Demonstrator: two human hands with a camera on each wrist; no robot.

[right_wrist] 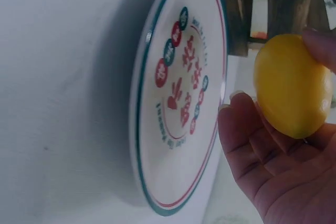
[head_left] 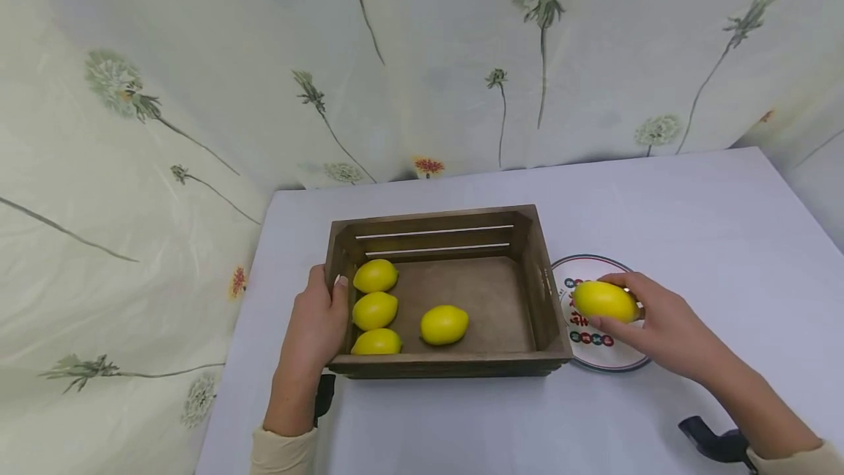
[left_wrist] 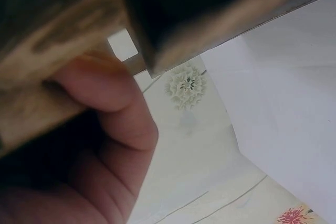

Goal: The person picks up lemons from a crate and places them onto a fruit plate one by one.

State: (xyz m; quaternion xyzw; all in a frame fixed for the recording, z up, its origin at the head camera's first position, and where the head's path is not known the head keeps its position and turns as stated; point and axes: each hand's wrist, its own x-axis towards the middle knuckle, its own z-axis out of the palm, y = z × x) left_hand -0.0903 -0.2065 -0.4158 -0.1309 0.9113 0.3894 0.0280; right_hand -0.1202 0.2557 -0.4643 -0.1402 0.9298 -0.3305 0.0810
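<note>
Broadly, a dandelion-patterned cloth [head_left: 448,112] hangs beyond a white-covered table [head_left: 435,424], on which sits a slatted wooden crate [head_left: 447,366], the landmark here. Just to the right of the crate lies a round white plate [head_left: 615,359] with a dark rim and red and green print.

The left hand [head_left: 315,325] grips the crate's left wall, thumb over the top edge. The right hand [head_left: 666,321], to the right of the crate, pinches a yellow lemon [head_left: 604,302] between thumb and fingers, above the plate and clear of it.

Inside the crate, a row of three lemons [head_left: 375,311] runs along its left wall; a lone lemon [head_left: 445,325] lies to their right, near the crate's front wall. The work looks partway along: four lemons are in the crate, while the held one is outside it and not yet set down. Whether more remain elsewhere cannot be told.

The crate's right wall hides the plate's left edge, and the held lemon covers some print. The crate's front wall cuts off the underside of the row's nearest lemon. In the left wrist view the crate is dark and blurred, the fingertips mostly lost against it.
</note>
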